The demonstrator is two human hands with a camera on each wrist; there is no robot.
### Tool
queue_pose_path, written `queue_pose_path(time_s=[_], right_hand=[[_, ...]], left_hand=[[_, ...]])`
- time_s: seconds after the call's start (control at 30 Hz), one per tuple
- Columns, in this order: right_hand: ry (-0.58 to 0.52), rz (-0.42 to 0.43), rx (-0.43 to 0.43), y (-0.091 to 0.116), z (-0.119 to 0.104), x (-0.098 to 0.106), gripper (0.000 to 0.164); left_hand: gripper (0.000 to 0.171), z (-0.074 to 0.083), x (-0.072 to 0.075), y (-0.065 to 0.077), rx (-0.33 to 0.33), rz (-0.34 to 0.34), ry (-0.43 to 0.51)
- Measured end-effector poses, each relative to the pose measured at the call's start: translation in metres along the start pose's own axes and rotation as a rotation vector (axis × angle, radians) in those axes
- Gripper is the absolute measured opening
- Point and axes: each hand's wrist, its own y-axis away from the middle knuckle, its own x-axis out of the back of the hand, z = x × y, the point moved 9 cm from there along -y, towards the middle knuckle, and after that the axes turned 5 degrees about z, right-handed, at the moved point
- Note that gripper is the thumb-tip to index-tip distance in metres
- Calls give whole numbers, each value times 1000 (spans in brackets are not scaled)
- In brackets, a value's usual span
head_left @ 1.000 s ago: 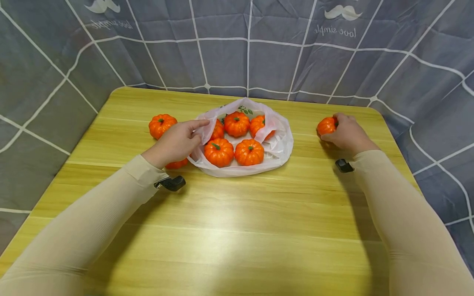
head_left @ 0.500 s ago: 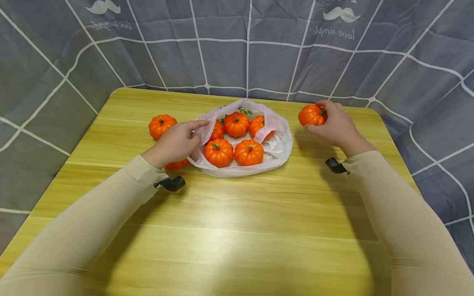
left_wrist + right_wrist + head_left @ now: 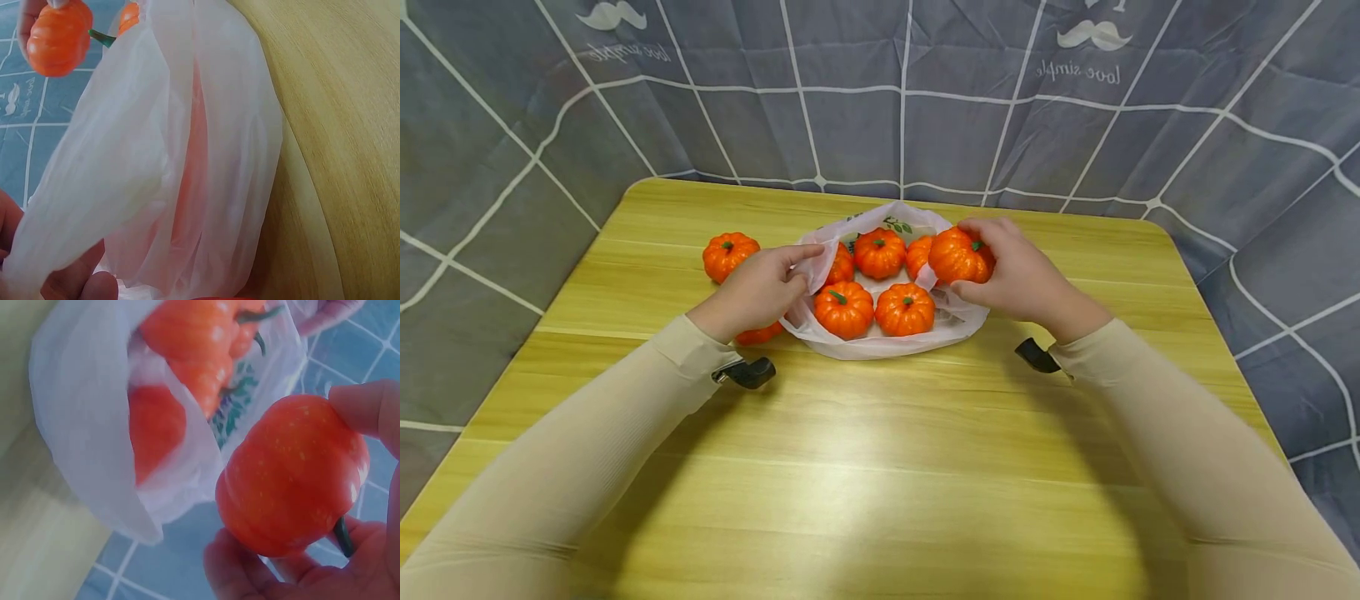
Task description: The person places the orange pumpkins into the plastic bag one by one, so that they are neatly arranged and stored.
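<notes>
A thin white plastic bag (image 3: 880, 348) lies open on the table with several small orange pumpkins inside, one of them a front pumpkin (image 3: 905, 309). My left hand (image 3: 760, 287) pinches the left edge of the bag between thumb and fingers; the left wrist view shows the bag film (image 3: 137, 144) stretched from the fingers. Over the bag's right side, my right hand (image 3: 1018, 271) grips another pumpkin (image 3: 957, 255) by its sides. That pumpkin (image 3: 294, 475) hangs clear of the bag in the right wrist view, its green stem toward the palm.
Left of the bag sits a loose pumpkin (image 3: 728, 256), partly behind the left hand. Another pumpkin (image 3: 760, 334) shows below that hand, mostly covered. The wooden table (image 3: 880, 467) ends at a grey checked curtain (image 3: 850, 125) behind and at both sides.
My right hand has lifted the pumpkin from the table's right side and carried it left to above the bag. The left hand has stayed at the bag's edge.
</notes>
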Motion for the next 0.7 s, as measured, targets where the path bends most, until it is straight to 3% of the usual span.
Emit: queue_pose_path(time_s=[0.27,0.7], right_hand=[[5,-100,-11,1,7,-25,81],[41,-142,-13,3,21,-37,83]], left_hand=[[55,2,0,-1,-14,11,-10],[56,2,-5,-2,-5,-13,-11]])
